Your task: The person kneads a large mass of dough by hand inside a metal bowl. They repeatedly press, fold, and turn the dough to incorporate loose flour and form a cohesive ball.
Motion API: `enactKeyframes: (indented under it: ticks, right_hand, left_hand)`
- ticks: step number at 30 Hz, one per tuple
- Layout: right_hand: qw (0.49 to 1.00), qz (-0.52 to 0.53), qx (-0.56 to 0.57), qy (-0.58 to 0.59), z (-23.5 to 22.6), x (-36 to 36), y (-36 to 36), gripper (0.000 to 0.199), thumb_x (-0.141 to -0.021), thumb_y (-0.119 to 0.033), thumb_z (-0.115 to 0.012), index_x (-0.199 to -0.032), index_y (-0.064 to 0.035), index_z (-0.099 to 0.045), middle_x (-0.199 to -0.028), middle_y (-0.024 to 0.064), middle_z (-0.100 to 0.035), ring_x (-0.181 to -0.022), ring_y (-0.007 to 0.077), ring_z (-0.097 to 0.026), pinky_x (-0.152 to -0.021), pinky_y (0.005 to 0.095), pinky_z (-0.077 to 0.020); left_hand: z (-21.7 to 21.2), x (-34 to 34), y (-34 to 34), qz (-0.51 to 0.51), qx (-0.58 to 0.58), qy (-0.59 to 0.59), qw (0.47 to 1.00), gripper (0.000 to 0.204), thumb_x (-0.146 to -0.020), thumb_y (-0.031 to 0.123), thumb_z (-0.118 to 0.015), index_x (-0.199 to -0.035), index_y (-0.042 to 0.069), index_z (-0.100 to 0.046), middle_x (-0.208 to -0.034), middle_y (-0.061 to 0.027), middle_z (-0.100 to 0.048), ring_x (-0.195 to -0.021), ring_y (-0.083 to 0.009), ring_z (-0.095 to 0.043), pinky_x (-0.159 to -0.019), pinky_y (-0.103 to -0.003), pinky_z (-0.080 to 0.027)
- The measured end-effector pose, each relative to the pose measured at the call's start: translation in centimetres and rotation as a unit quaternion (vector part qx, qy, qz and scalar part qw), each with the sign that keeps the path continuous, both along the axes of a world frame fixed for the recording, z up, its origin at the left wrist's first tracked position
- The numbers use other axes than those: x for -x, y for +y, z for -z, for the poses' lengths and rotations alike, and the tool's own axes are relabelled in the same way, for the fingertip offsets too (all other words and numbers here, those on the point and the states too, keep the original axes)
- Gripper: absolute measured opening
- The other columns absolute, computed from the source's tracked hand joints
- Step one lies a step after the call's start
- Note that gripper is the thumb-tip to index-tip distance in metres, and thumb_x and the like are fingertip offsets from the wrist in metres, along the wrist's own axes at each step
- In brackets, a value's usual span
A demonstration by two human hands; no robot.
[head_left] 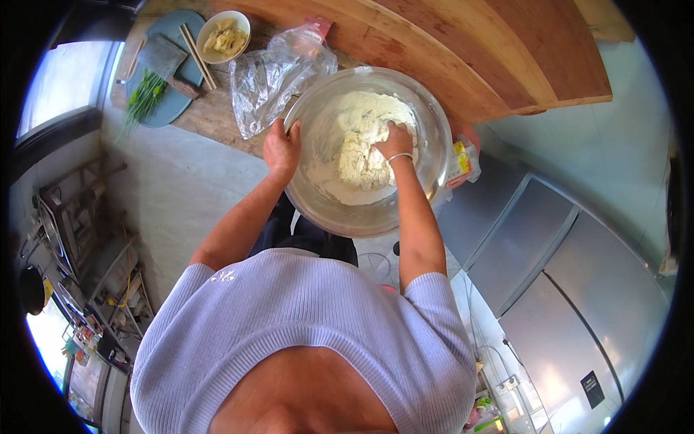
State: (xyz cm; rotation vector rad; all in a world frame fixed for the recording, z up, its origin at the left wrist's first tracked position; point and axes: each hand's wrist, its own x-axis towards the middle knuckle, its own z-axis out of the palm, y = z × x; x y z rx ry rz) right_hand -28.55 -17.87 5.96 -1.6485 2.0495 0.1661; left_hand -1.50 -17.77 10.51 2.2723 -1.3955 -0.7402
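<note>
dough [361, 155] under right hand [394, 141], in bowl [426, 123]

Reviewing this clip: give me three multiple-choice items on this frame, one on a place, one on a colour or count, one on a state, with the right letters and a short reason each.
1. Where is the left hand?
A. on the rim of the metal bowl
B. on the cleaver
C. inside the plastic bag

2. How many chopsticks lie on the blue board?
A. none
B. two
C. five

3. What state is the flour dough in?
A. a smooth round ball
B. rolled flat
C. shaggy, with loose flour around it

Answers:
1 A: the fingers grip the bowl's near-left edge, while the cleaver and the clear plastic bag lie beyond it, untouched.
2 B: a pair lies side by side beside the small white bowl.
3 C: the right hand presses into a rough clump, with dry flour coating the bowl's wall.
</note>
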Motion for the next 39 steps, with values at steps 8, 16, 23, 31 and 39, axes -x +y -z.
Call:
enactKeyframes:
  ticks: [8,16,23,31,39]
  right_hand:
    - [0.987,-0.108,0.114,0.015,-6.4,-4.8,3.8,0.051,-0.064,-0.021,-0.074,-0.111,-0.0116,-0.057,-0.120,0.0131,-0.046,-0.114,0.0367,-0.042,-0.091,0.0471,-0.0395]
    - [0.998,0.033,0.036,-0.035,-3.4,0.6,1.7,0.075,-0.063,-0.032,-0.078,-0.128,-0.0146,-0.045,-0.124,0.0136,-0.045,-0.114,0.0377,-0.045,-0.086,0.0489,-0.0439]
    - [0.997,0.073,0.001,0.012,-0.8,0.9,-1.5,0.059,-0.064,-0.029,-0.077,-0.114,-0.0096,-0.052,-0.102,0.0123,-0.055,-0.093,0.0314,-0.058,-0.072,0.0426,-0.0504]
    - [0.989,-0.014,0.124,-0.080,-6.6,-1.4,7.5,0.053,-0.065,-0.029,-0.074,-0.112,-0.0102,-0.056,-0.106,0.0083,-0.053,-0.108,0.0284,-0.048,-0.086,0.0480,-0.0369]
    - [0.988,-0.018,0.135,-0.068,-8.6,-1.8,12.5,0.057,-0.066,-0.035,-0.072,-0.113,-0.0079,-0.055,-0.118,0.0127,-0.049,-0.113,0.0316,-0.044,-0.089,0.0522,-0.0325]
  left_hand:
    - [-3.4,0.6,0.8,0.101,0.200,-0.006,0.975,0.043,-0.073,0.024,-0.072,-0.105,0.004,-0.053,-0.113,-0.0157,-0.053,-0.103,-0.0337,-0.050,-0.083,-0.039,-0.043]
    - [1.7,11.4,-4.7,0.379,0.045,0.089,0.920,0.069,-0.062,0.028,-0.079,-0.120,0.004,-0.049,-0.120,-0.0180,-0.050,-0.111,-0.0355,-0.048,-0.093,-0.041,-0.042]
    - [5.8,15.4,-8.2,0.431,-0.093,0.025,0.897,0.048,-0.055,0.020,-0.077,-0.098,0.004,-0.061,-0.092,-0.0164,-0.060,-0.088,-0.0333,-0.059,-0.078,-0.040,-0.048]
    - [1.2,8.2,-4.4,0.404,-0.161,0.365,0.823,0.052,-0.053,0.021,-0.083,-0.097,0.005,-0.061,-0.090,-0.0124,-0.060,-0.079,-0.0286,-0.060,-0.071,-0.040,-0.049]
    - [0.6,10.6,-1.7,0.633,-0.123,0.039,0.763,0.087,-0.051,0.032,-0.084,-0.129,0.015,-0.049,-0.137,-0.0122,-0.036,-0.130,-0.0321,-0.031,-0.110,-0.038,-0.024]
